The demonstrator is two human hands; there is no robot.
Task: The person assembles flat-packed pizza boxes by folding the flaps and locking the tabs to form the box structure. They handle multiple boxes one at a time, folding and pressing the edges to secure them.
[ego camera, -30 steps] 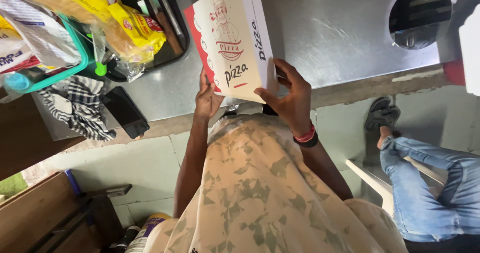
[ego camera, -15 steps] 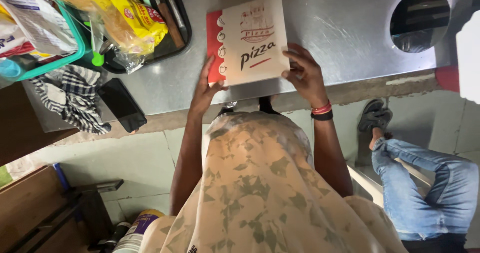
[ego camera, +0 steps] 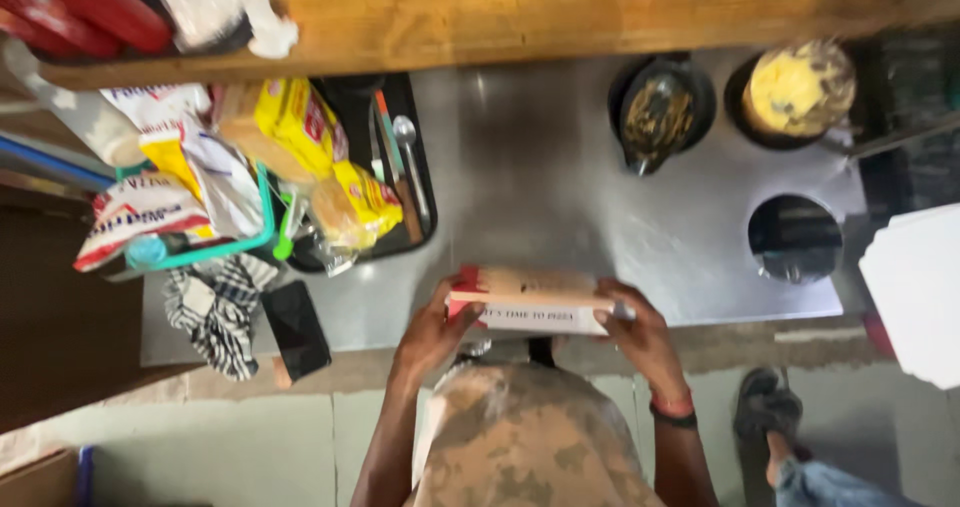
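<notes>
A flat white and red cardboard box point(ego camera: 530, 300) is held on edge just above the front of the steel counter point(ego camera: 560, 197). My left hand point(ego camera: 432, 329) grips its left end and my right hand point(ego camera: 640, 335) grips its right end. Only the box's narrow side faces the camera. A red and black band circles my right wrist.
A black tray point(ego camera: 400, 167) with a spoon and yellow bags sits left of the box. A teal basket point(ego camera: 225, 247) of packets, a checked cloth point(ego camera: 215, 312) and a black phone point(ego camera: 296, 329) lie further left. Two filled round wells and one open hole point(ego camera: 795, 237) are at right. A wooden shelf point(ego camera: 500, 12) runs overhead. Another person's leg and shoe point(ego camera: 770, 427) are at lower right.
The box has tipped from face-up to edge-on and come lower and nearer to me. The camera view has swung up the counter, showing the shelf and wells.
</notes>
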